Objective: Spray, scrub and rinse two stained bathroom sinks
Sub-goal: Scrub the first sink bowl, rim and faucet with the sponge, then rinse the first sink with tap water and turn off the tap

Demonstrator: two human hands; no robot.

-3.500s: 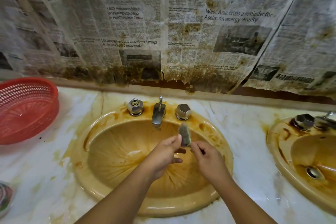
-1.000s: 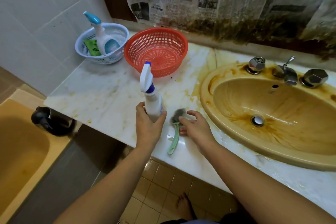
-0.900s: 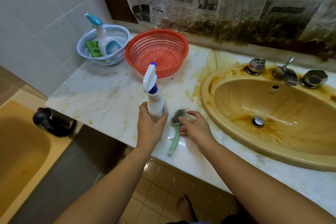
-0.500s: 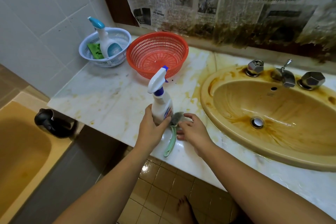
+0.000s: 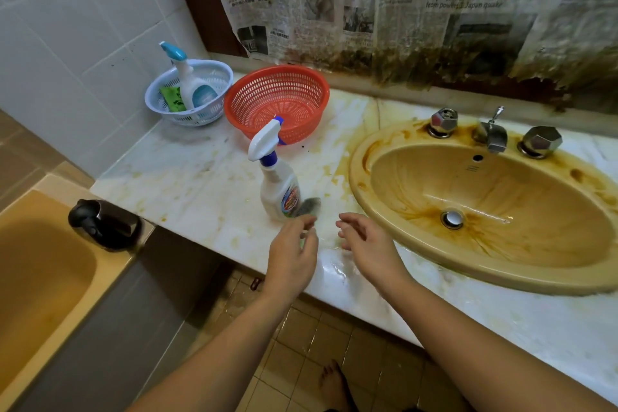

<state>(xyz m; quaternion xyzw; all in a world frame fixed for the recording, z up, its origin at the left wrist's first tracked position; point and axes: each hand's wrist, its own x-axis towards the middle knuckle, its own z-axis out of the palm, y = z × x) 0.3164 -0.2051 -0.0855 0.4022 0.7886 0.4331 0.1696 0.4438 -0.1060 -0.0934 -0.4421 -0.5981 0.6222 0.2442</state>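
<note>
Holding nothing: left hand (image 5: 291, 256) and right hand (image 5: 365, 244), fingers loosely spread, above the desk (image 5: 187, 177) edge. Standing upright near the stained sink (image 5: 357, 174): spray bottle (image 5: 279, 191), brush (image 5: 310, 206) head just beside its base. Could topple the bottle when reaching for the half-hidden brush; could lose grip with wet fingers.

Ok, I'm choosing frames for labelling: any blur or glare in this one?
Head view: the fingertips of the left hand are blurred; head view: the newspaper print is soft towards the right; head view: there is glare on the wet countertop by the right hand.
</note>
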